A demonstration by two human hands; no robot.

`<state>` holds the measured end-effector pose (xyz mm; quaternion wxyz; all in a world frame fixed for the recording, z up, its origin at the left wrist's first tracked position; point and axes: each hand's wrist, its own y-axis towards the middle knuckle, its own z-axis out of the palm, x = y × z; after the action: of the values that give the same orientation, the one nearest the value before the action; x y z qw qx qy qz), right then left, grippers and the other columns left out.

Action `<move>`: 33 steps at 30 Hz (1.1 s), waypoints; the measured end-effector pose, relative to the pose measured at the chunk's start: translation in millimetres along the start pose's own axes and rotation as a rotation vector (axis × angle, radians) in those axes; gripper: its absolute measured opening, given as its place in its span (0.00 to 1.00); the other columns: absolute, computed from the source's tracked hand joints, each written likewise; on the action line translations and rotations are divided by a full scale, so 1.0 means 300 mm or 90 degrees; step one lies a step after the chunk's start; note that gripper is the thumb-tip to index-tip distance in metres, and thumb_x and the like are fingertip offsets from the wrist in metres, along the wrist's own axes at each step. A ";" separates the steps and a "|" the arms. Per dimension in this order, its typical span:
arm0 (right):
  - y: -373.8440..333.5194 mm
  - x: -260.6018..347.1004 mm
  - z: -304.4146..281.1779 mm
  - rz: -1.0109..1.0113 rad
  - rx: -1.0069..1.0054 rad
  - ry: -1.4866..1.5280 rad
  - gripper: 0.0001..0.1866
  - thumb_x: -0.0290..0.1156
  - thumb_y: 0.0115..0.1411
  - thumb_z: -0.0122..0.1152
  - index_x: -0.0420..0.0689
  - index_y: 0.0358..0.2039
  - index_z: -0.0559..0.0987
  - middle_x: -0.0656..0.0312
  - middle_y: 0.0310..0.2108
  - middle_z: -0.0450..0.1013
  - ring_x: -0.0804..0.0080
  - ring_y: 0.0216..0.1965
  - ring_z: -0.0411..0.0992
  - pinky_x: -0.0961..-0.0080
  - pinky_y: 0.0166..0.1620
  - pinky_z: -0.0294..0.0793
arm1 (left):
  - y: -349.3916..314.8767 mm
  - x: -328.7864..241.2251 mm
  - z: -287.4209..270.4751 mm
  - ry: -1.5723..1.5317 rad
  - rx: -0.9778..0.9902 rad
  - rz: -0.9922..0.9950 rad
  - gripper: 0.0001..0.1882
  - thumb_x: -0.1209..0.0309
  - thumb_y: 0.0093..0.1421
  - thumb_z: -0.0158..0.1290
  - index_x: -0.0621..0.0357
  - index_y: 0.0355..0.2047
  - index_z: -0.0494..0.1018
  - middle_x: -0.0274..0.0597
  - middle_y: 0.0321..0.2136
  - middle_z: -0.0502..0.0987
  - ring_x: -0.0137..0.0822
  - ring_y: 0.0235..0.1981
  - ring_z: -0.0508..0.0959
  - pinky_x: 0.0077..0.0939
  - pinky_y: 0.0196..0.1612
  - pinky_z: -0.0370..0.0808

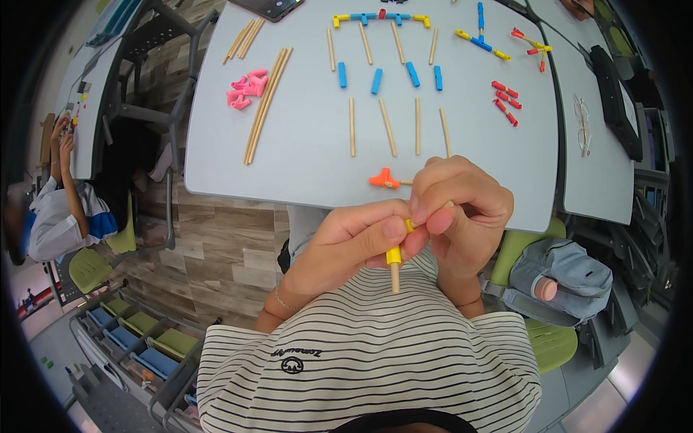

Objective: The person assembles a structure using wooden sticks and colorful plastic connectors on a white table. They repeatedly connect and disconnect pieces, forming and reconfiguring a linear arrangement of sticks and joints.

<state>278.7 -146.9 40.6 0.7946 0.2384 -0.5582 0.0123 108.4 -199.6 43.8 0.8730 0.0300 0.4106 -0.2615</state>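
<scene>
My left hand (pixel 354 238) is closed on a yellow tube connector (pixel 393 255), held in front of my chest. A wooden stick (pixel 395 280) sticks out of the connector's lower end. Pressed up against it, my right hand (pixel 468 206) pinches a pale wooden stick, of which only a small end (pixel 448 205) shows between the fingers. Those fingers hide where this stick meets the connector. Just beyond my hands, an orange connector (pixel 385 178) lies by the table's near edge with a short stick in it, partly covered by my right hand.
On the white table (pixel 289 173) lie rows of short sticks (pixel 352 127), blue tubes (pixel 377 81), pink connectors (pixel 247 89), long sticks (pixel 268 108) and red tubes (pixel 506 101). Joined pieces (pixel 381 16) line the back. A backpack (pixel 563 278) rests on a chair at right; another person (pixel 68 209) sits left.
</scene>
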 end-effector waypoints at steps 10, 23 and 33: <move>0.036 0.233 -0.384 -0.336 -0.196 0.297 0.03 0.24 0.64 0.60 0.37 0.34 0.77 0.61 0.30 0.69 0.78 0.26 0.62 0.86 0.23 0.62 | -0.054 0.157 -0.083 -0.026 -0.091 -0.140 0.17 0.63 0.73 0.45 0.66 0.37 0.73 0.38 0.31 0.71 0.22 0.27 0.63 0.17 0.28 0.58; -0.021 0.012 -0.114 0.158 -0.043 -0.041 0.10 0.29 0.68 0.60 0.34 0.33 0.80 0.62 0.31 0.72 0.85 0.23 0.66 0.89 0.22 0.61 | 0.082 0.090 -0.155 0.319 -0.267 0.318 0.14 0.65 0.72 0.48 0.66 0.39 0.76 0.43 0.38 0.74 0.30 0.36 0.71 0.23 0.39 0.67; -0.056 -0.064 0.019 0.257 0.032 -0.141 0.08 0.20 0.60 0.64 0.38 0.41 0.83 0.61 0.33 0.77 0.82 0.27 0.75 0.87 0.26 0.75 | 0.018 0.096 -0.274 0.577 -0.279 0.314 0.09 0.82 0.59 0.57 0.65 0.41 0.81 0.45 0.45 0.76 0.34 0.43 0.78 0.27 0.45 0.77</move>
<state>271.2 -159.2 18.7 0.7036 0.1411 -0.6781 0.1587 68.5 -185.5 -32.5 0.6301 0.0523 0.7705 0.0809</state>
